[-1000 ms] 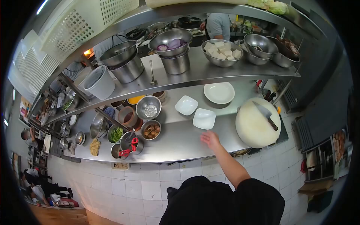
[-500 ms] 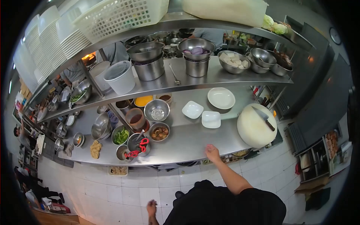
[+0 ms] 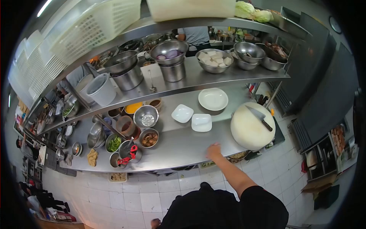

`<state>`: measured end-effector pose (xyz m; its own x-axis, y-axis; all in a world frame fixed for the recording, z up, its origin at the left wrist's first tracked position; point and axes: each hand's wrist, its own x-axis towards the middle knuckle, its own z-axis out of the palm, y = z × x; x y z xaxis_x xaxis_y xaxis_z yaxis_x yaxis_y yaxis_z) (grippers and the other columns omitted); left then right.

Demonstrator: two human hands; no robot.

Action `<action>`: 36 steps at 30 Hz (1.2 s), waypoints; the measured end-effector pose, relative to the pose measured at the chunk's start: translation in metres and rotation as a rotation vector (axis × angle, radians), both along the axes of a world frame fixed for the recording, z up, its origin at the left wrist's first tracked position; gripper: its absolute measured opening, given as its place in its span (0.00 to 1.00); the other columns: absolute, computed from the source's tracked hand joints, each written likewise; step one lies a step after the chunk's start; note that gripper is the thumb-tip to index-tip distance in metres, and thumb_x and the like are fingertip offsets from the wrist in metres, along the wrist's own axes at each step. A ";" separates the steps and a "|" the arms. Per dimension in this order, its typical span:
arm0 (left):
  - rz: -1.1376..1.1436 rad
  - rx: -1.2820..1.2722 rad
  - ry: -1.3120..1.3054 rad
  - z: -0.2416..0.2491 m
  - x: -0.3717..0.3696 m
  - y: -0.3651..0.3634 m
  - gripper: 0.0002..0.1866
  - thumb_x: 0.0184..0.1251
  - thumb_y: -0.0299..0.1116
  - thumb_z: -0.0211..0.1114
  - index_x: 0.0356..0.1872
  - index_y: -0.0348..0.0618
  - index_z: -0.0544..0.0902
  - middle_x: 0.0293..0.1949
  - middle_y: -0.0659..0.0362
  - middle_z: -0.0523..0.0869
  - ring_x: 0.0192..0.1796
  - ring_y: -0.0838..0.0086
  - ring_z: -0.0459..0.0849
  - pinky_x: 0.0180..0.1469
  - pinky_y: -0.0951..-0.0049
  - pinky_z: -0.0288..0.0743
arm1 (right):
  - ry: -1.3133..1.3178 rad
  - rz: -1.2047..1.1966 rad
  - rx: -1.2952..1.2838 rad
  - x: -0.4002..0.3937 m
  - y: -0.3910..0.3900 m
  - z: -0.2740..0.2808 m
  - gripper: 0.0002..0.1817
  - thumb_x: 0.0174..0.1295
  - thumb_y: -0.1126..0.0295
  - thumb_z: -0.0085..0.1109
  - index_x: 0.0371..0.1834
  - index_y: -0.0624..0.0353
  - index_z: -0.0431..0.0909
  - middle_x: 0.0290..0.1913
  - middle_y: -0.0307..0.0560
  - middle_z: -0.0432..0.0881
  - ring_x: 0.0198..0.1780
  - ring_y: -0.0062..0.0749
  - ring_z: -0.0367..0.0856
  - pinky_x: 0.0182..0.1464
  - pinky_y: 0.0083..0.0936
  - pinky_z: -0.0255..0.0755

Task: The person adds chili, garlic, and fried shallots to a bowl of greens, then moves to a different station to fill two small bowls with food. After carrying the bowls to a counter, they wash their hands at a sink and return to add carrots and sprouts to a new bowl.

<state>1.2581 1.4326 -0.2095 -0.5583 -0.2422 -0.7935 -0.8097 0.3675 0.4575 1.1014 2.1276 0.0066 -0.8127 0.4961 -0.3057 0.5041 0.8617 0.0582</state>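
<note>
My right hand [image 3: 214,151] is at the front edge of the steel counter [image 3: 179,147], with fingers loosely bent and nothing visible in them. It is nearest to a white square dish [image 3: 201,123], with another white dish [image 3: 182,113] and a large white plate [image 3: 213,99] farther back. To its right, a cleaver [image 3: 259,117] with a dark handle lies on a thick round chopping board [image 3: 248,131]. Low in the picture, my left hand [image 3: 155,223] hangs beside my dark clothing, away from the counter. Its fingers are mostly hidden.
Left on the counter are steel bowls [image 3: 146,116], a bowl of brown food [image 3: 148,138], green vegetables [image 3: 114,144], red-handled scissors [image 3: 132,151] and a yellow cloth [image 3: 92,157]. A shelf [image 3: 202,82] above holds pots and a tofu-like white cube bowl [image 3: 214,63]. A person [image 3: 193,36] stands behind.
The view has shifted, so the counter and shelves sit farther left. My right hand stays by the counter edge; my left hand has dropped lower and shows less.
</note>
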 end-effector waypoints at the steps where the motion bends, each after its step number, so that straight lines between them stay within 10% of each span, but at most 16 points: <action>1: -0.147 0.013 0.068 0.004 0.016 0.019 0.14 0.64 0.39 0.61 0.38 0.39 0.84 0.29 0.54 0.86 0.27 0.69 0.85 0.26 0.68 0.77 | -0.116 0.064 -0.050 -0.003 -0.002 0.014 0.36 0.50 0.46 0.69 0.60 0.56 0.79 0.70 0.71 0.64 0.71 0.68 0.60 0.58 0.54 0.69; 10: -0.435 0.347 0.578 -0.022 0.091 0.115 0.21 0.64 0.42 0.64 0.51 0.36 0.83 0.42 0.52 0.88 0.37 0.67 0.87 0.44 0.70 0.79 | -0.217 0.161 -0.064 -0.028 -0.005 0.042 0.22 0.51 0.59 0.67 0.50 0.55 0.85 0.59 0.70 0.78 0.59 0.68 0.76 0.44 0.58 0.69; 12: -0.396 0.048 0.297 -0.013 0.078 0.130 0.21 0.66 0.42 0.63 0.50 0.35 0.83 0.44 0.52 0.88 0.36 0.68 0.87 0.41 0.70 0.79 | -0.219 0.208 -0.123 -0.025 -0.003 0.065 0.22 0.51 0.59 0.67 0.49 0.55 0.86 0.59 0.71 0.77 0.59 0.67 0.76 0.43 0.58 0.69; 13: -0.380 -0.076 0.143 0.095 0.058 0.180 0.20 0.66 0.42 0.62 0.50 0.35 0.83 0.44 0.53 0.88 0.36 0.68 0.87 0.39 0.70 0.79 | -0.220 0.228 -0.179 -0.023 -0.004 0.074 0.21 0.51 0.60 0.66 0.48 0.56 0.86 0.60 0.71 0.76 0.59 0.67 0.76 0.42 0.57 0.69; 17: -0.088 -0.030 0.127 0.157 0.047 0.224 0.19 0.69 0.40 0.60 0.52 0.34 0.82 0.37 0.54 0.87 0.35 0.70 0.87 0.33 0.68 0.78 | -0.211 0.214 -0.048 -0.028 -0.006 0.042 0.20 0.51 0.61 0.66 0.47 0.57 0.86 0.57 0.66 0.80 0.58 0.64 0.78 0.44 0.59 0.69; 19: -0.095 -0.038 0.097 0.152 0.051 0.221 0.20 0.69 0.41 0.61 0.51 0.34 0.83 0.39 0.51 0.88 0.39 0.67 0.88 0.39 0.67 0.80 | -0.281 0.168 0.006 -0.030 -0.007 0.033 0.32 0.47 0.43 0.73 0.53 0.49 0.84 0.58 0.53 0.82 0.66 0.65 0.70 0.48 0.50 0.71; 22: -0.436 -0.077 0.168 0.116 0.060 0.198 0.22 0.67 0.45 0.62 0.49 0.33 0.84 0.45 0.46 0.88 0.51 0.60 0.86 0.55 0.66 0.76 | -0.273 0.193 -0.128 -0.025 -0.002 0.050 0.30 0.46 0.43 0.73 0.50 0.49 0.85 0.55 0.52 0.83 0.64 0.63 0.73 0.47 0.51 0.71; 29: -0.449 -0.115 0.161 0.028 0.050 0.169 0.24 0.65 0.47 0.63 0.48 0.34 0.85 0.43 0.45 0.88 0.51 0.58 0.86 0.55 0.62 0.76 | -0.236 0.155 -0.026 -0.028 -0.007 0.030 0.29 0.47 0.45 0.73 0.50 0.49 0.86 0.57 0.55 0.82 0.61 0.60 0.76 0.46 0.50 0.72; 32: -0.665 -0.111 0.281 0.071 0.023 0.178 0.21 0.66 0.47 0.62 0.46 0.38 0.86 0.38 0.46 0.89 0.44 0.60 0.88 0.49 0.62 0.78 | -0.245 0.082 0.053 -0.036 -0.009 0.015 0.29 0.47 0.46 0.73 0.52 0.48 0.85 0.62 0.61 0.78 0.61 0.59 0.76 0.46 0.47 0.71; 36: -0.402 -0.125 0.205 0.121 -0.003 0.206 0.17 0.66 0.44 0.61 0.42 0.40 0.87 0.29 0.52 0.88 0.30 0.69 0.86 0.37 0.67 0.78 | -0.282 0.055 -0.008 -0.039 -0.008 0.015 0.31 0.47 0.46 0.73 0.54 0.46 0.83 0.65 0.68 0.72 0.60 0.58 0.76 0.46 0.44 0.71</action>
<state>1.2546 1.6388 -0.0881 -0.7695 -0.0609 -0.6357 -0.4892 0.6961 0.5255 1.0621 2.1199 0.0215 -0.7206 0.4507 -0.5269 0.4219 0.8880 0.1827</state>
